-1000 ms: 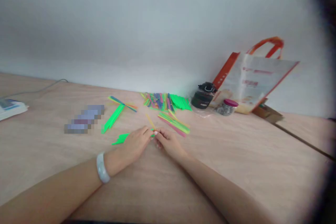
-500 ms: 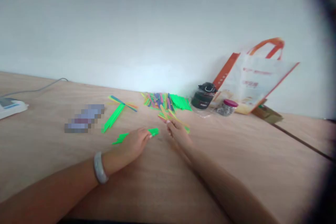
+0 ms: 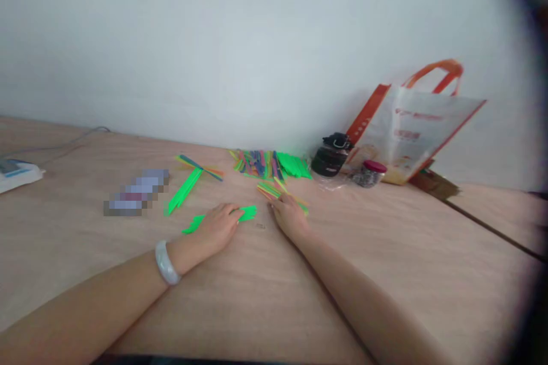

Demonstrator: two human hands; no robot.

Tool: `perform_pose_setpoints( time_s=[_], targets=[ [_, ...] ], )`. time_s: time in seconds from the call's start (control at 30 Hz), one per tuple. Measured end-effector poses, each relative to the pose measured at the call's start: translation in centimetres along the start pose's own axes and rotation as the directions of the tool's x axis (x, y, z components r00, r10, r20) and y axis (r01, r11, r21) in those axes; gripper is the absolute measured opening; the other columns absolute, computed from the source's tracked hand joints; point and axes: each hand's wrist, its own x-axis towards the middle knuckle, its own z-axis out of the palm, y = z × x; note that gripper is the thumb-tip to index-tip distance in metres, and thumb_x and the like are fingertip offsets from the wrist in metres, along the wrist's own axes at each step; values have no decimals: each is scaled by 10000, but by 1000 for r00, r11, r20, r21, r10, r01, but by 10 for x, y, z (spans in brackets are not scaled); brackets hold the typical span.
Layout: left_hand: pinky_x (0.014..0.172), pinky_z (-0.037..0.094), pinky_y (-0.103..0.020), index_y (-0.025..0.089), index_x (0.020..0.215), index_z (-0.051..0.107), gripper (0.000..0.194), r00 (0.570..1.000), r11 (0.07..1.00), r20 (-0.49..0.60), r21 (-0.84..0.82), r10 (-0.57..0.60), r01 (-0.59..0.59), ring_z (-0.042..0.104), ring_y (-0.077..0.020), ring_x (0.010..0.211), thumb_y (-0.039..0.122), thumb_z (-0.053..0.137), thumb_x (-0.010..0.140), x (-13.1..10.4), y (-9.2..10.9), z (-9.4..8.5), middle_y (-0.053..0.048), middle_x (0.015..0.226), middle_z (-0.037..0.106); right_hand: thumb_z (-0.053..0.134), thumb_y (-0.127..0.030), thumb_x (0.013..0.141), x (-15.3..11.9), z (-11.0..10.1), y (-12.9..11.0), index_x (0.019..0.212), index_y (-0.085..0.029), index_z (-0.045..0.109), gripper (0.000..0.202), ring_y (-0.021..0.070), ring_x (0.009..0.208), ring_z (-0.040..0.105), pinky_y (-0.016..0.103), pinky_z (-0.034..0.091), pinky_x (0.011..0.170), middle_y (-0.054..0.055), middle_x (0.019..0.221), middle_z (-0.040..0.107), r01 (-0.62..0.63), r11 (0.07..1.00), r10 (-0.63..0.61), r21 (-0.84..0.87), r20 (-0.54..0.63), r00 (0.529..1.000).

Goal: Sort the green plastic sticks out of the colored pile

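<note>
My left hand (image 3: 216, 229) lies over a bunch of flat green sticks (image 3: 247, 214), its fingers curled down on them; the sticks poke out on both sides of the hand. To the right, my right hand (image 3: 291, 219) is on a small pile of yellow, green and reddish sticks (image 3: 269, 189), fingers bent over it and fingertips partly hidden. Between the hands lies a small thin object (image 3: 260, 226), too small to name. Farther left, more green sticks (image 3: 184, 191) lie slanted, touching crossed blue, yellow and orange sticks (image 3: 202, 169).
Against the wall lie many mixed-colour sticks (image 3: 257, 163) and a green stack (image 3: 294, 165). To their right stand a black-lidded bottle (image 3: 329, 159), a red-lidded jar (image 3: 372, 174) and a white-and-orange bag (image 3: 419, 131). A blurred-out rectangular object (image 3: 137, 193) and a white device (image 3: 19, 175) are at left.
The yellow-orange stick pinched upright in my right hand is now down among the coloured sticks, and that hand has lowered over the pile. My left hand stays on the green sticks.
</note>
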Motion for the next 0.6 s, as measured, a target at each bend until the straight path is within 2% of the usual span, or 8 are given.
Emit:
perform_pose_setpoints(
  time_s=[0.2,0.47,0.6],
  targets=[
    [935,437,-379,176,1135,571,312,1000,1000,10,-16,-3,3,521,-206,1064,132,416,867,3,-1,-2,-94,1145,578,402,-185,890,1,-2,4,1061,-209,638,293,211,932,552,308,411,808,94,960,621,-5,1000,5,3,-46,999],
    [940,433,-360,177,1138,564,312,1000,1000,10,-3,11,-11,517,-198,1067,129,413,870,3,0,0,-81,1149,574,392,-221,910,4,-2,7,924,-183,683,294,211,873,545,300,405,759,107,895,613,-11,999,11,-47,-6,1000],
    [933,431,-364,185,1122,562,270,999,1000,-39,26,-4,5,518,-203,1060,198,433,885,6,-1,-6,-85,1151,566,404,-236,910,2,-2,9,917,-195,686,285,206,883,531,299,399,767,102,901,607,-13,1000,12,-24,-30,999]
  ],
)
